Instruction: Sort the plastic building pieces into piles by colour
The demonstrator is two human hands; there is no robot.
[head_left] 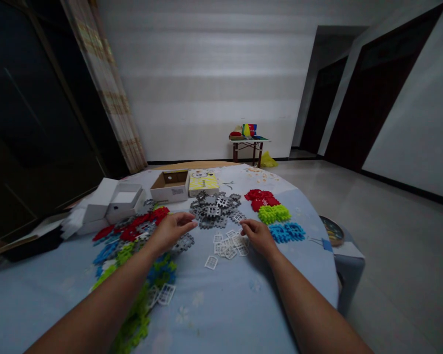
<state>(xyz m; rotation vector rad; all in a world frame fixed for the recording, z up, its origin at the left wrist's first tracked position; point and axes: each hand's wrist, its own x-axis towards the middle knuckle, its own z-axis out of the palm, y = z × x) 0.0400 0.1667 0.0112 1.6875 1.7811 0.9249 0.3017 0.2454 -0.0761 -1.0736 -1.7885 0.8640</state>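
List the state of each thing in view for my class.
Left hand, open, fingers slightly curled
Right hand, curled; grip unclear
White window pieces, mostly heaped
Grey pieces, piled together
Red pieces at right, heaped
Lime pieces at right, grouped
Blue pieces at right, grouped
Mixed pieces at left, colours jumbled
Brown-lined box, open at the top
Yellow box, lying flat
Curtain, hanging
Yellow bag, crumpled on the floor

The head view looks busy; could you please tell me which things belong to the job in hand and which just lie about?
Likely in the job:
white grid pieces by the right hand
grey pieces
red pile
green pile
blue pile
mixed heap

Likely just lying about:
open box
yellow box
yellow bag
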